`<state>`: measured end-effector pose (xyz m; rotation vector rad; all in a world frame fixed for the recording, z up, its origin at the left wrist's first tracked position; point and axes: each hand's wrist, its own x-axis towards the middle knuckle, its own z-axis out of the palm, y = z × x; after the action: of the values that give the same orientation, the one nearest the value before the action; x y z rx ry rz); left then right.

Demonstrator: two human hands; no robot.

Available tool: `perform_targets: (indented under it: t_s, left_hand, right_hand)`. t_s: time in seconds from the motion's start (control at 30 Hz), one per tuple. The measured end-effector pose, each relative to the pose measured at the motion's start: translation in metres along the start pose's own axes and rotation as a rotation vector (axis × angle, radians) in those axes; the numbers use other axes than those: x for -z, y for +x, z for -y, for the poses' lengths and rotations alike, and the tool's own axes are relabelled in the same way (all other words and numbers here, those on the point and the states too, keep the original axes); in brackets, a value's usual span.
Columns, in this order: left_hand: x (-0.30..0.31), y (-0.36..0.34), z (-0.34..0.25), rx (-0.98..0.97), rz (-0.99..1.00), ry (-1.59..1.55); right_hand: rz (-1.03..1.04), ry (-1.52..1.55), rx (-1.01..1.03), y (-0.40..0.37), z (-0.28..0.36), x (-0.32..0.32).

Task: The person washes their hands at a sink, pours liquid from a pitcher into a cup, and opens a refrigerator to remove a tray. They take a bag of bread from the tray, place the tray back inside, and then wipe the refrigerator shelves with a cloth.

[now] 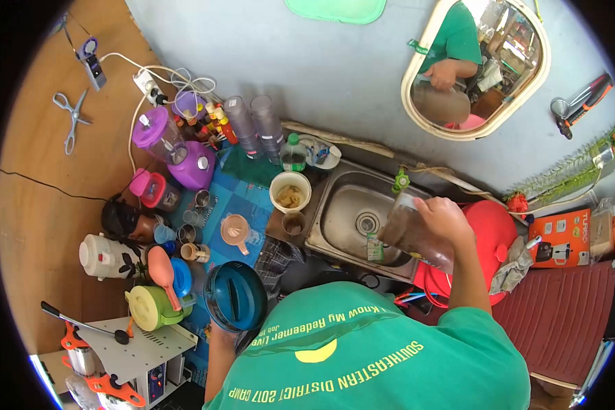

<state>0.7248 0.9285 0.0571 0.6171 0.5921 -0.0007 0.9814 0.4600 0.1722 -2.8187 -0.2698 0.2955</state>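
Note:
My right hand (445, 220) is closed on the upper end of a see-through, brownish plastic pitcher (420, 239), tilted over the right side of the steel sink (331, 225). A round, dark teal lid (236, 296) with a raised bar across it is in front of my left side. My left hand (222, 333) grips it from below, with most of the fingers hidden under it. Near the sink's left edge stand a white tub (290, 192) with yellowish bits inside and a small brown cup (293, 223). A green tap handle (401, 180) is at the back of the sink.
On the blue table cover stand a peach juicer cup (235, 231), a purple blender (197, 166), a green-capped bottle (294, 153) and a yellow-green pot (150, 307). A large red basin (488, 232) is right of the sink. A mirror (408, 89) hangs on the wall.

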Motion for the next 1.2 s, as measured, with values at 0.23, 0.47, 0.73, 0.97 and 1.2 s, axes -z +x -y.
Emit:
perform_targets:
  t_s: [0.23, 0.47, 0.73, 0.97, 1.2]
  left_hand:
    - [0.019, -0.010, 0.014, 0.010, -0.064, 0.017]
    - [0.037, -0.024, 0.022, 0.007, -0.125, 0.011]
    - [0.054, -0.042, 0.029, -0.030, -0.181, 0.008]
    - [0.069, -0.067, 0.014, -0.112, -0.299, 0.245]
    - [0.080, -0.075, -0.082, -0.601, -1.036, 1.437]
  right_hand:
    - [0.063, -0.315, -0.009, 0.029, 0.043, -0.028]
    - [0.180, -0.408, -0.084, 0.051, 0.068, -0.027]
    - [0.232, -0.510, -0.046, 0.061, 0.084, -0.031]
    - [0.230, -0.579, 0.027, 0.070, 0.083, -0.048]
    - [0.206, -0.581, -0.026, 0.064, 0.088, -0.050]
